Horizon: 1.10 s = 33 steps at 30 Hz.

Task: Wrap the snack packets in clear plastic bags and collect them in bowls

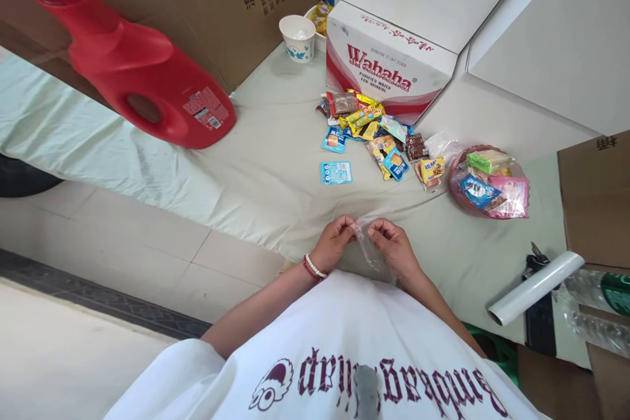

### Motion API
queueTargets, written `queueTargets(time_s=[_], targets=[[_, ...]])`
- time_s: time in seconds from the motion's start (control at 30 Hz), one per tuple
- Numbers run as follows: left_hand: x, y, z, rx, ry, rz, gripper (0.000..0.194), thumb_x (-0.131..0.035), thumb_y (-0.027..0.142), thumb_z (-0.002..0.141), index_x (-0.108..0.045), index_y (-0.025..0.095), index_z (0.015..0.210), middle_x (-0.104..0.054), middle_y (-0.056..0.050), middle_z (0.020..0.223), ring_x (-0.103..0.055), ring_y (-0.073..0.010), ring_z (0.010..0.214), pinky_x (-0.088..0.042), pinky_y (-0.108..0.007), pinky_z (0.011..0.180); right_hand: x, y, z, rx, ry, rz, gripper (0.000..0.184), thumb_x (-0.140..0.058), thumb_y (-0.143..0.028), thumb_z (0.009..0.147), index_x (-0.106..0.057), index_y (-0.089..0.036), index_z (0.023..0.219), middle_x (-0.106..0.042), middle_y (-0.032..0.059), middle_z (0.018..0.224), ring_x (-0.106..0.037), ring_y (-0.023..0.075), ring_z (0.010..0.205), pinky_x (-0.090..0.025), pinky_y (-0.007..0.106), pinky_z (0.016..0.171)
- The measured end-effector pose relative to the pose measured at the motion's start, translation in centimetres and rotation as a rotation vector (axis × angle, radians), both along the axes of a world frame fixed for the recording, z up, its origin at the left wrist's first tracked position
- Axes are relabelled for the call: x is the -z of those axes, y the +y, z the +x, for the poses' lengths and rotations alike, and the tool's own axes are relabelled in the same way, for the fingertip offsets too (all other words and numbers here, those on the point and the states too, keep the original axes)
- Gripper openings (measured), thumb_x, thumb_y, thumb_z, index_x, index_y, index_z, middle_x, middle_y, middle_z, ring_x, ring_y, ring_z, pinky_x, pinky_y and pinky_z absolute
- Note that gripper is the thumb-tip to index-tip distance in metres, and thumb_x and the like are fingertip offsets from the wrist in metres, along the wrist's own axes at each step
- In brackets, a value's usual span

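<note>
Between my two hands hangs a clear plastic bag [370, 246], thin and crumpled. My left hand [335, 239] pinches its left edge between thumb and fingers. On the other side, my right hand [396, 248] grips the bag the same way. Both hands are low over the pale green cloth, close to my shirt. Beyond them lies a single light blue snack packet [336, 172], apart from a pile of small wrapped snacks [378, 134] in yellow, blue, brown and red.
Behind the pile stands a Wahaha water carton [388, 72], with a paper cup [298, 38] to its left. A basket [457, 187] of packets sits at right, near a white roll [536, 287] and plastic bottles [598, 290]. At left is a large red jug [152, 79].
</note>
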State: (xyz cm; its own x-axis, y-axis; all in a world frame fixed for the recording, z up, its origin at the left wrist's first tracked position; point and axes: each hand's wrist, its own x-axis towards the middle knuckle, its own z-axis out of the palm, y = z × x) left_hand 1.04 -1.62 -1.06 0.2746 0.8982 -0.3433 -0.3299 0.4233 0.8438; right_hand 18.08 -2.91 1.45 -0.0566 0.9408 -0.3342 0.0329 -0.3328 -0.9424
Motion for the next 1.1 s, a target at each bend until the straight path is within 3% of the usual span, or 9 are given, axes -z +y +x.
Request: queueTargets(time_s=[0.1,0.2,0.37,0.6,0.8,0.9,0.97,1.03,1.1], targets=[[-0.1,0.0,-0.1,-0.041,-0.169,-0.112,0.035,-0.081,0.044,0.076,-0.058,0.018,0.072,-0.065,-0.002,0.09,-0.058,-0.0163,0.085,-0.053,-0.032,0.079,-0.2,0.1,1.1,0.117,-0.081,0.092,0.03,-0.073,-0.049,0.081,-0.061,-0.021,0.083,-0.053,-0.0032,0.07,-0.041,0.0117,0.06,-0.034,0.024,0.055],[-0.6,-0.1,-0.3,-0.026,-0.23,-0.151,0.035,-0.083,0.041,0.075,-0.058,0.017,0.072,-0.065,-0.001,0.088,-0.06,-0.0159,0.085,-0.056,-0.034,0.081,-0.6,0.5,2.1,0.219,-0.172,0.213,0.031,-0.073,-0.05,0.083,-0.061,-0.023,0.092,-0.049,-0.0035,0.07,-0.041,0.0131,0.062,-0.036,0.025,0.057],[-1.1,-0.2,-0.3,-0.004,-0.222,-0.176,0.036,-0.085,0.041,0.074,-0.058,0.017,0.071,-0.068,-0.001,0.093,-0.064,-0.0147,0.082,-0.058,-0.032,0.077,-1.7,1.5,2.7,0.195,-0.107,0.246,0.048,-0.051,-0.062,0.094,-0.061,-0.023,0.119,-0.057,0.0018,0.084,-0.042,0.0134,0.06,-0.037,0.027,0.053],[-1.0,-0.5,-0.4,0.001,-0.168,-0.138,0.037,-0.084,0.043,0.074,-0.059,0.017,0.07,-0.07,-0.003,0.101,-0.064,-0.0144,0.077,-0.056,-0.031,0.071,-1.7,2.9,2.8,0.194,-0.062,0.217,0.029,-0.075,-0.045,0.081,-0.073,-0.021,0.095,-0.065,-0.0006,0.076,-0.046,0.0107,0.057,-0.039,0.025,0.054],[-1.0,-0.4,-1.5,0.231,-0.094,0.086,0.044,-0.07,0.057,0.086,-0.074,0.016,0.072,-0.073,-0.013,0.111,-0.066,-0.0244,0.098,-0.051,-0.036,0.087,-2.0,2.2,3.3,0.164,-0.204,0.325,0.026,-0.067,-0.042,0.089,-0.078,-0.022,0.102,-0.076,0.0034,0.09,-0.064,0.0178,0.079,-0.05,0.031,0.074],[-1.3,1.0,-1.1,0.101,0.104,0.213,0.044,-0.066,0.058,0.089,-0.076,0.018,0.073,-0.073,-0.01,0.103,-0.064,-0.0222,0.096,-0.049,-0.032,0.088,-2.2,1.9,3.3,0.073,-0.115,0.313,0.037,-0.063,-0.044,0.092,-0.072,-0.022,0.12,-0.077,0.0046,0.093,-0.066,0.0174,0.075,-0.051,0.03,0.07],[-1.7,2.1,-0.2,0.017,0.156,0.266,0.033,-0.075,0.052,0.084,-0.078,0.02,0.092,-0.071,-0.008,0.108,-0.062,-0.0202,0.095,-0.049,-0.03,0.085,-2.3,1.7,3.2,0.027,-0.063,0.302,0.048,-0.061,-0.045,0.093,-0.061,-0.023,0.136,-0.077,0.0046,0.094,-0.067,0.0167,0.073,-0.051,0.029,0.068],[-2.3,2.9,1.0,0.064,0.129,0.301,0.04,-0.082,0.047,0.078,-0.075,0.023,0.11,-0.068,-0.008,0.115,-0.062,-0.0204,0.099,-0.051,-0.029,0.084,-2.3,1.6,3.0,0.025,-0.087,0.325,0.052,-0.064,-0.044,0.092,-0.056,-0.024,0.139,-0.078,0.0041,0.094,-0.068,0.0173,0.075,-0.052,0.029,0.07],[-2.8,3.1,2.1,0.118,0.126,0.348,0.047,-0.086,0.043,0.074,-0.074,0.024,0.115,-0.065,-0.009,0.12,-0.061,-0.0223,0.107,-0.053,-0.03,0.085,-2.3,1.5,2.9,0.074,-0.181,0.377,0.041,-0.068,-0.042,0.089,-0.065,-0.024,0.126,-0.077,0.0031,0.091,-0.067,0.017,0.074,-0.051,0.028,0.069]])
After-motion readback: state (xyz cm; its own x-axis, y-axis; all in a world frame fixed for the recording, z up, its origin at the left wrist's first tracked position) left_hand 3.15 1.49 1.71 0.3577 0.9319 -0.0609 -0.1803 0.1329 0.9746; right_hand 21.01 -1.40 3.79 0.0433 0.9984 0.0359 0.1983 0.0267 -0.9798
